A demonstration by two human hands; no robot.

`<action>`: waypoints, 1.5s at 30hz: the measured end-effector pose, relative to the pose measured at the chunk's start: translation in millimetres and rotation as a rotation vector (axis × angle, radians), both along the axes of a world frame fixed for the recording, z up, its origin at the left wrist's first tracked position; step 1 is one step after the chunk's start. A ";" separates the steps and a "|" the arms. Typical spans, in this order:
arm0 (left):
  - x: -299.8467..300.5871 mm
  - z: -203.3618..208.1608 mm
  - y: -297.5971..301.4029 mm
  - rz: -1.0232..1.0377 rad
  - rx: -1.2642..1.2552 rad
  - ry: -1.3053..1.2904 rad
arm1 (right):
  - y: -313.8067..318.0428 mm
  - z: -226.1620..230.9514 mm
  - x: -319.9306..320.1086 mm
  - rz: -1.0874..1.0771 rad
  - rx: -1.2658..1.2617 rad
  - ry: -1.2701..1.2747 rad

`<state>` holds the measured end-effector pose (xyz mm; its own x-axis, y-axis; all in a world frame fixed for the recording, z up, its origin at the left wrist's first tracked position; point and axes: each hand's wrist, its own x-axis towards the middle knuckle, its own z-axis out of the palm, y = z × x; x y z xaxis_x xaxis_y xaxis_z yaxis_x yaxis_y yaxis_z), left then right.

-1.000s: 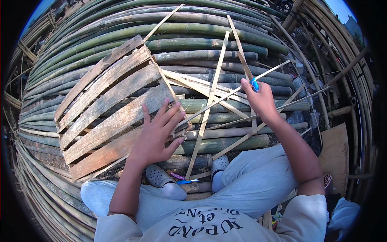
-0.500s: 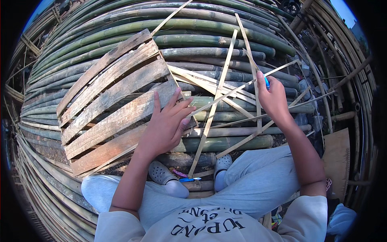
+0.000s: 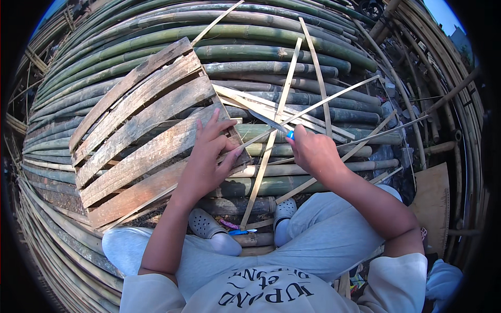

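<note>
My right hand [image 3: 321, 155] grips a knife [image 3: 270, 122] by its blue handle, the blade slanting up and to the left. Beside the blade runs a thin bamboo strip [image 3: 339, 99], reaching far to the upper right. My left hand [image 3: 209, 161] pinches this strip's near end between thumb and fingers. That hand rests at the right edge of a slatted wooden panel [image 3: 141, 122], some of its fingers lying over the boards. Whether the blade touches the strip I cannot tell.
Several loose bamboo strips [image 3: 321, 78] lie crossed to the right of the panel. Long green bamboo poles [image 3: 245, 51] spread beneath and beyond. A blue-handled item [image 3: 241, 231] lies between my clog-shod feet. A brown board [image 3: 431, 208] leans at the right.
My right hand has drawn the knife down and left along the strip, closer to my left hand. The left hand's fingers have curled a little and stay on the strip.
</note>
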<state>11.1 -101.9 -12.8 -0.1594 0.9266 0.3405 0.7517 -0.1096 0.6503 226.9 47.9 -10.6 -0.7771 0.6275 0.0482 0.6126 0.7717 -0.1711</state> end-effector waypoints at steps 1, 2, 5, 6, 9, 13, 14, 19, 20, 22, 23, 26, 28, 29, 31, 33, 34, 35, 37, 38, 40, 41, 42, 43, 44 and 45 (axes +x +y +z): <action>0.1 0.3 0.1 0.006 0.016 -0.007 | 2.4 -4.6 1.3 0.033 0.063 0.029; 0.2 -0.3 0.3 -0.001 0.017 -0.008 | 3.8 -6.5 2.2 0.066 0.126 0.058; -0.1 -0.1 -1.6 0.006 0.008 0.012 | 1.4 0.2 -0.6 0.057 0.148 0.037; 0.0 -0.2 -1.1 0.011 0.013 0.011 | 2.7 0.7 0.7 0.054 0.149 0.034; 1.3 -1.6 -1.8 0.013 0.019 0.008 | 7.9 0.7 6.3 0.088 0.187 0.038; 1.0 -3.1 -2.3 0.006 0.013 -0.001 | 18.4 -9.6 14.0 0.101 0.246 0.055; 0.5 -2.8 -2.0 0.006 0.014 -0.004 | 23.0 -10.6 18.4 0.074 0.286 0.053; 0.3 -0.2 0.0 0.017 0.038 0.001 | 40.2 8.2 33.0 -0.085 0.257 0.089; -0.8 -0.5 0.0 0.020 0.044 -0.001 | 27.3 8.3 21.8 -0.107 0.241 0.085; -3.1 -3.2 -1.7 0.006 0.010 0.023 | 4.9 6.0 7.3 0.038 0.181 0.013; -2.8 -2.3 -1.0 0.004 0.004 0.018 | 7.4 6.2 8.3 0.061 0.186 0.009; -1.1 0.9 -4.0 0.036 0.012 -0.004 | 42.7 3.6 24.3 -0.059 0.255 0.052; 2.2 3.0 -2.4 0.034 0.006 0.007 | 81.8 11.5 45.2 -0.204 0.389 0.032; 4.1 3.3 -0.2 0.037 0.003 0.019 | 86.0 10.5 50.0 -0.224 0.381 0.028; 2.0 0.9 1.4 0.033 -0.006 0.029 | 79.5 10.4 46.8 -0.168 0.333 0.051; 1.0 -1.0 0.2 0.036 -0.018 0.040 | 43.4 8.1 31.0 0.008 0.246 0.071; 0.3 -0.5 -0.3 0.036 -0.021 0.041 | 27.6 11.7 24.6 0.040 0.212 0.009; 0.2 0.1 -0.2 0.037 -0.025 0.042 | 34.3 9.2 25.7 0.047 0.187 0.033; 1.5 1.7 -2.2 0.029 -0.020 0.028 | 60.4 2.0 36.1 -0.038 0.209 0.084; 2.2 3.0 -1.5 0.041 -0.005 0.015 | 84.2 3.8 45.3 -0.115 0.265 0.114; 5.3 3.3 1.6 0.034 -0.009 0.022 | 115.5 12.5 62.5 -0.273 0.272 0.069; 7.0 3.9 3.3 0.031 -0.012 0.031 | 115.9 8.9 66.5 -0.276 0.272 0.095; 6.8 5.1 3.5 0.033 -0.010 0.034 | 111.4 7.6 63.3 -0.274 0.268 0.128; 5.4 4.2 2.4 0.035 -0.015 0.037 | 94.8 7.1 52.2 -0.190 0.231 0.116; 4.1 2.4 0.7 0.038 -0.023 0.040 | 70.0 6.2 38.1 -0.105 0.191 0.104; 3.4 2.6 0.5 0.037 -0.018 0.041 | 48.8 8.5 29.5 -0.011 0.072 0.112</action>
